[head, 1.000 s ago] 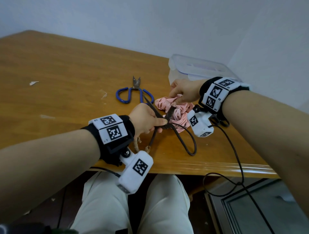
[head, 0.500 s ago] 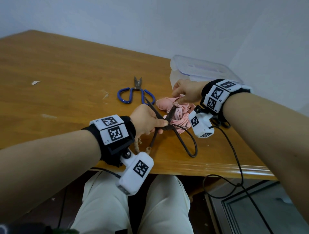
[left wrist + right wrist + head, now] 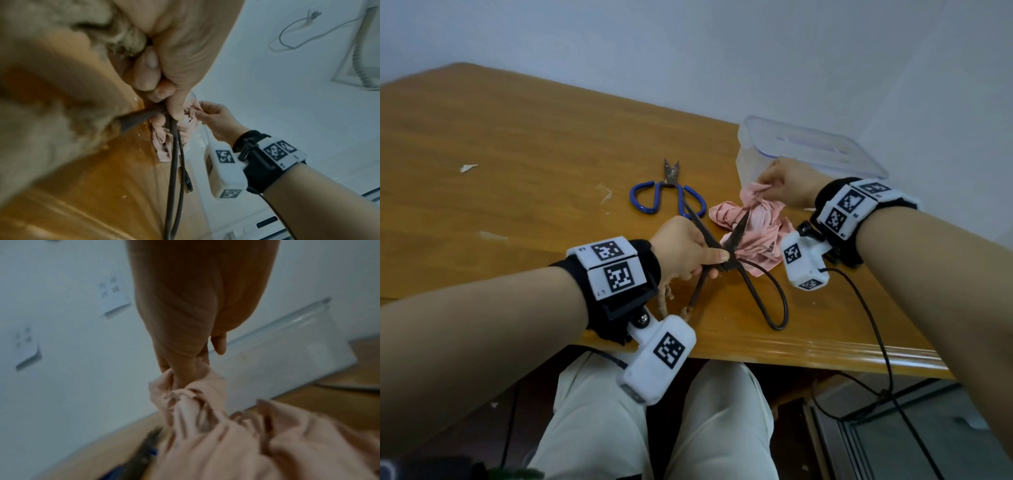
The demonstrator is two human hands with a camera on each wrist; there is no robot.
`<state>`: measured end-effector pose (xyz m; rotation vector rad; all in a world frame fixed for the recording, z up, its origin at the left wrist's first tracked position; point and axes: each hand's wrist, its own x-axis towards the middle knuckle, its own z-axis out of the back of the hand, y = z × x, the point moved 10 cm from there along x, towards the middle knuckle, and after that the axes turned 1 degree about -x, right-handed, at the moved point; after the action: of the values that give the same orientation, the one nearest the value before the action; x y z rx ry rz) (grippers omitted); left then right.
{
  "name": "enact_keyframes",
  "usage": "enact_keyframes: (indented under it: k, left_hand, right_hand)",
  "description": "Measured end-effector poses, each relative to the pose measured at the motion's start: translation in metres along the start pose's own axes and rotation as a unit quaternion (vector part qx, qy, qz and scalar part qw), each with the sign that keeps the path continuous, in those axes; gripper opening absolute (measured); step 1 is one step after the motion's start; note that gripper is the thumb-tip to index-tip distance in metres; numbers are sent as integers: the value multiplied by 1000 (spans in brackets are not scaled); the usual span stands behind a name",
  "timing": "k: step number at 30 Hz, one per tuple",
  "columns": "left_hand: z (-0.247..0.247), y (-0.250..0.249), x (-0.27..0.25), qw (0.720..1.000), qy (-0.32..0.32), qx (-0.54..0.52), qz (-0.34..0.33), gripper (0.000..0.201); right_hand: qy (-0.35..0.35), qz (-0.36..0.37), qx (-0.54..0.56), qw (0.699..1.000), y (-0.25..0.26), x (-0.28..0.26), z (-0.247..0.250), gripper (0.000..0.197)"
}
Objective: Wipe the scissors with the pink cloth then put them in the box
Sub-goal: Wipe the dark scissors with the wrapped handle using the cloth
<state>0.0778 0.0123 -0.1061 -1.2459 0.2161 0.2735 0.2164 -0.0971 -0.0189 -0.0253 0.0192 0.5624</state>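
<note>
even soft light | wide-angle edge bending | right wrist view motion-blurred

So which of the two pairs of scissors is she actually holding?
The dark scissors with the long looped handles: the left hand grips them near the pivot, blades open over the pink cloth. The blue-handled scissors lie untouched on the table.

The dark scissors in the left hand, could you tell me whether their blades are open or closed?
Open. The dark scissors show two blades spread in a V above the pivot, one tip over the pink cloth, held by the left hand.
</note>
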Motion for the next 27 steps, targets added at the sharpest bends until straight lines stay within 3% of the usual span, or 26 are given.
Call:
enact_keyframes:
  k: [3, 8, 12, 16, 18, 22, 24, 26, 27]
  left_hand:
    - [-2, 2, 2, 1000, 3, 2, 6, 21]
    - [4, 8, 5, 1000, -9, -5, 17, 22]
    - [6, 7, 6, 1000, -21, -11, 12, 21]
    - [7, 5, 7, 1000, -26, -12, 6, 19]
    - [7, 5, 6, 999, -31, -16, 7, 19]
    - [14, 3, 6, 998, -56, -19, -15, 21]
    - [21, 1, 7, 996, -76, -28, -29, 21]
    - [25, -1, 8, 995, -87, -37, -43, 18]
    - [25, -2, 8, 994, -88, -42, -49, 17]
  right_hand:
    - [-68, -22, 68, 995, -6, -2, 21, 21]
    - [-141, -45, 61, 987, -11, -7, 47, 35]
    - [-44, -14, 128, 991, 13, -17, 31, 31]
    - [51, 23, 217, 975, 47, -27, 12, 26]
    - [94, 25, 207, 973, 56, -29, 0, 16]
    - [103, -30, 205, 973, 48, -32, -12, 12]
    - [145, -62, 276, 948, 44, -35, -27, 19]
    - [193, -70, 376, 904, 50, -40, -42, 20]
    - [184, -76, 426, 883, 50, -39, -43, 15]
